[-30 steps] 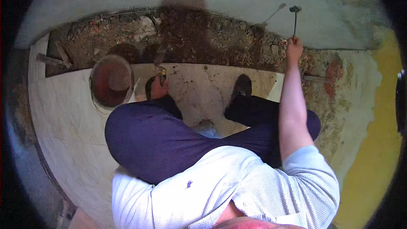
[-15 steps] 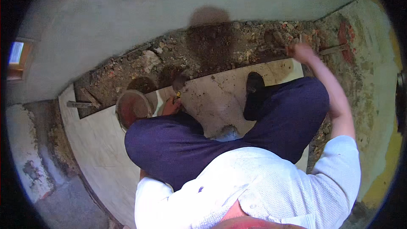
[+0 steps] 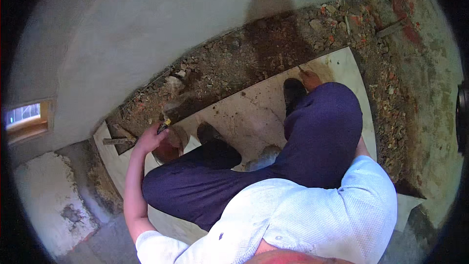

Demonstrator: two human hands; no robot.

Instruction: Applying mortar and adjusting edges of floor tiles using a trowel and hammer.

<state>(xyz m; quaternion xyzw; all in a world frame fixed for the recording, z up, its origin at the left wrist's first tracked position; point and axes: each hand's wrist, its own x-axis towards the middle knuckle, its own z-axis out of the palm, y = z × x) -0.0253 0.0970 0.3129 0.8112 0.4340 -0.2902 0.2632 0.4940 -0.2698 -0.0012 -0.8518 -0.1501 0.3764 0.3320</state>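
My left hand (image 3: 150,140) is closed round the yellow-and-black handle of a trowel (image 3: 167,123), beside the rim of a round bucket (image 3: 167,150). The trowel's grey blade reaches out over the rubble strip and is blurred. Reddish-brown colour shows inside the bucket, partly covered by my hand and left knee. My right hand (image 3: 309,79) is low at the far edge of a pale slab (image 3: 254,112), just right of my right shoe (image 3: 294,94). Its fingers are small and dark, so their grip cannot be made out. My right knee hides the forearm.
A strip of soil and broken stones (image 3: 229,66) runs between the slab and the plastered wall (image 3: 161,24). Rubble continues down the right side, beside a rough wall (image 3: 430,83). Wood pieces (image 3: 119,139) lie at the far left corner. Dirt specks dot the slab.
My left hand has moved left with the trowel, from beside my left foot to the bucket. My right hand has come back from the rubble to the slab edge. The view has turned.
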